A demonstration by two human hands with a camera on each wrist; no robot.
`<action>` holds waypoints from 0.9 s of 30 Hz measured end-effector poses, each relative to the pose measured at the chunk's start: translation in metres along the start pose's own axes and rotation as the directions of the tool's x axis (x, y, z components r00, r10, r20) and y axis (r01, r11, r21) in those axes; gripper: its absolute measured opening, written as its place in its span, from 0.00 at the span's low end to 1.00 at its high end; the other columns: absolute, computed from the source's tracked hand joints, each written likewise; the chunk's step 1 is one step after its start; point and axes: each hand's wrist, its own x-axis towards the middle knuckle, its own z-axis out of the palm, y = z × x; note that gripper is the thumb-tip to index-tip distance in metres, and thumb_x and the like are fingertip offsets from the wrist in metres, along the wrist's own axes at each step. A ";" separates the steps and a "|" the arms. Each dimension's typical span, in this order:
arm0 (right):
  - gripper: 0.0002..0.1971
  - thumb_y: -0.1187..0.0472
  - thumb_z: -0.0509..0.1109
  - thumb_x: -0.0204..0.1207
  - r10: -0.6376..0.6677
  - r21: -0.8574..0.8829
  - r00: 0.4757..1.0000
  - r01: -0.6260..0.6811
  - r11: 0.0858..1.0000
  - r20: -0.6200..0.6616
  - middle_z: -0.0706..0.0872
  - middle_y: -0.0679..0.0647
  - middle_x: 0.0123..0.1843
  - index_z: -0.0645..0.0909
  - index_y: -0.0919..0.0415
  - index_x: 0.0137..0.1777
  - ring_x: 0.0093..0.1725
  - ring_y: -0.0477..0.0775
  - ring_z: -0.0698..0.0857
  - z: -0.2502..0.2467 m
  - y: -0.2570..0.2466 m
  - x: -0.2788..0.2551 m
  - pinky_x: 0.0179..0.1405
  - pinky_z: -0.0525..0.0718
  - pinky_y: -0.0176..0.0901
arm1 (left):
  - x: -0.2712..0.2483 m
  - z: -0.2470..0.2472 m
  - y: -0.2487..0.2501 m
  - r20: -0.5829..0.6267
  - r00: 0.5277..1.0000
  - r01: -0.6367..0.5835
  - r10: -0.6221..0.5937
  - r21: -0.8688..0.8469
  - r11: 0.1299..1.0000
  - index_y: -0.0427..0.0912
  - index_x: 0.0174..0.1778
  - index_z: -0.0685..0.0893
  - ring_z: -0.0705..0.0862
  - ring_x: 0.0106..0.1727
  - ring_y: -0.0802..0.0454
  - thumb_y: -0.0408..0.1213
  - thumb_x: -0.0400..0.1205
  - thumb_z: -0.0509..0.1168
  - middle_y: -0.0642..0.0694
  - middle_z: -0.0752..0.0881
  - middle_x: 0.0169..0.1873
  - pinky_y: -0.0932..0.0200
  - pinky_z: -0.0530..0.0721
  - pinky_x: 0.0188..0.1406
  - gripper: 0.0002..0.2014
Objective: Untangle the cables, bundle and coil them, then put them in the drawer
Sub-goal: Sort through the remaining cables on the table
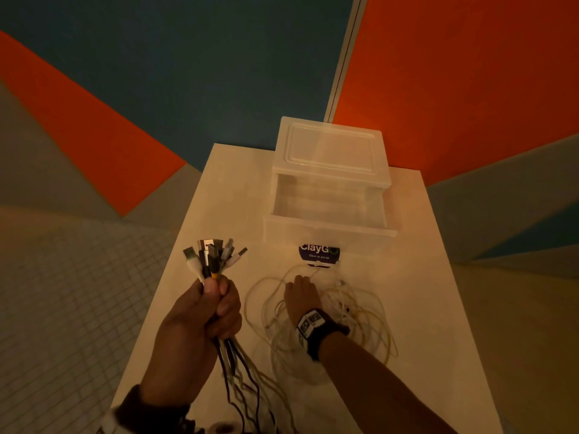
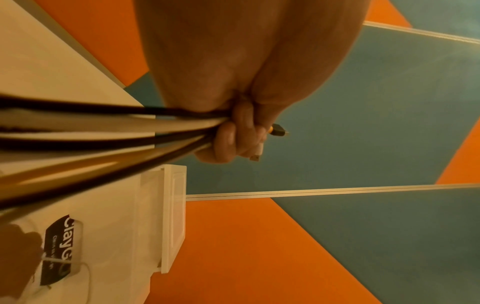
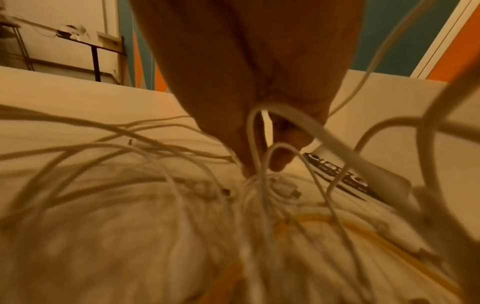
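- The white table [image 1: 219,195] fills the middle of the head view, tiled floor [image 1: 62,292] off at nine o'clock.
- On the table at twelve o'clock, the clear plastic drawer unit [image 1: 332,148], and its drawer [image 1: 329,214] stands pulled open toward the person, nothing visible inside.
- Just in front of the drawer, a dark sticker [image 1: 318,253] lies flat on the tabletop.
- At four o'clock from the table's centre, a loose tangle of white and yellowish cables [image 1: 360,311] sprawls in loops on the table, just below the sticker.
- Right hand [image 1: 302,297] is down in that tangle, palm down; the right wrist view shows its fingertips [image 3: 280,162] meeting round a thin white loop, a pinch by the look of it, though blur makes the grip hard to call.
- A band with a marked tag [image 1: 310,322] sits on the right wrist.
- Left hand [image 1: 203,314], at seven o'clock, is a tight fist held above the table's edge, wrapped right round a bunch of cables [image 1: 228,355], black and white, trailing down toward the bottom of the view.
- Up out of that fist fan the plugs [image 1: 213,255], pointing to twelve o'clock.
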 end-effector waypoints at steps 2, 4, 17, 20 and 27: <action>0.12 0.55 0.72 0.68 -0.007 -0.043 1.000 0.008 0.999 0.010 0.88 0.59 0.53 0.87 0.58 0.49 0.54 0.60 0.87 -0.007 0.007 0.007 0.51 0.86 0.50 | 0.002 -0.001 0.001 0.019 1.000 0.004 -0.003 -0.004 1.000 0.41 0.38 0.78 0.63 0.21 0.60 0.45 0.80 0.65 0.47 0.69 0.29 0.63 0.66 0.21 0.12; 0.10 0.55 0.73 0.56 0.017 0.067 0.999 -0.014 0.998 -0.039 0.89 0.56 0.38 0.89 0.57 0.36 0.40 0.56 0.88 -0.019 0.023 0.013 0.41 0.87 0.43 | 0.003 -0.003 0.002 0.047 0.999 0.005 -0.004 -0.011 1.000 0.41 0.39 0.78 0.63 0.22 0.60 0.48 0.78 0.71 0.48 0.70 0.29 0.63 0.66 0.22 0.14; 0.29 0.56 0.53 0.86 0.500 0.539 0.860 -0.470 0.699 0.102 0.74 0.64 0.75 0.52 0.69 0.83 0.72 0.64 0.77 -0.020 0.076 -0.005 0.68 0.75 0.52 | 0.002 0.001 0.001 -0.043 0.999 -0.020 0.020 0.005 1.000 0.40 0.39 0.76 0.61 0.22 0.59 0.39 0.88 0.52 0.47 0.68 0.30 0.63 0.65 0.21 0.14; 0.27 0.55 0.54 0.86 0.557 0.582 0.798 -0.572 0.578 0.230 0.71 0.64 0.78 0.60 0.72 0.80 0.74 0.62 0.75 -0.007 0.081 0.001 0.68 0.74 0.49 | -0.001 -0.001 0.001 -0.067 0.998 -0.013 0.015 0.024 1.000 0.40 0.38 0.77 0.61 0.22 0.59 0.40 0.87 0.53 0.47 0.68 0.30 0.63 0.65 0.21 0.14; 0.21 0.47 0.60 0.82 0.583 0.617 0.766 -0.604 0.505 0.272 0.82 0.60 0.67 0.79 0.61 0.65 0.66 0.62 0.81 0.004 0.092 0.010 0.63 0.79 0.49 | -0.009 -0.004 0.004 -0.134 0.991 0.005 0.000 0.038 0.999 0.40 0.36 0.77 0.61 0.21 0.58 0.41 0.85 0.54 0.46 0.67 0.28 0.61 0.62 0.20 0.14</action>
